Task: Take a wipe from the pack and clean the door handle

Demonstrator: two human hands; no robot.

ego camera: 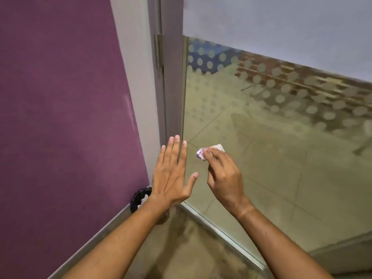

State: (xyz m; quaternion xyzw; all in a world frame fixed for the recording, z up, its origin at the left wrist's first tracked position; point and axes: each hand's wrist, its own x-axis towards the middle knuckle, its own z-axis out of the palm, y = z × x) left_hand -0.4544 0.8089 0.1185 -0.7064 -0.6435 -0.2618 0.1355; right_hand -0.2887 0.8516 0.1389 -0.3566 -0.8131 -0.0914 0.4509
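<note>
Beside the purple wall (60, 117), which has a fine matte grain, stands a glass door (261, 158) in a slim grey metal frame (173, 87). Its upper part is frosted and milky; lower down, the frosting breaks into rows of round dots, and under them the glass is clear. Through it one sees a floor of large beige tiles and a slatted wooden surface.

Both bare forearms reach forward in front of the door's lower part. The left hand (171, 174) is flat and empty, with the fingers stretched out and close together and the thumb held apart; it hovers at the edge of the frame, and I cannot tell if it touches it. The right hand (223, 178) pinches a crumpled wipe (203, 154) at its fingertips (white, with some purple marks, soft and wrinkled into a small ball). The wipe is just before the clear glass, near the left fingertips.

Low on the wall, behind the left wrist, sits a black ribbed object (138, 198), partly hidden. A pale skirting strip (90, 238) runs along the wall's foot, above a mottled brown floor (181, 248).
</note>
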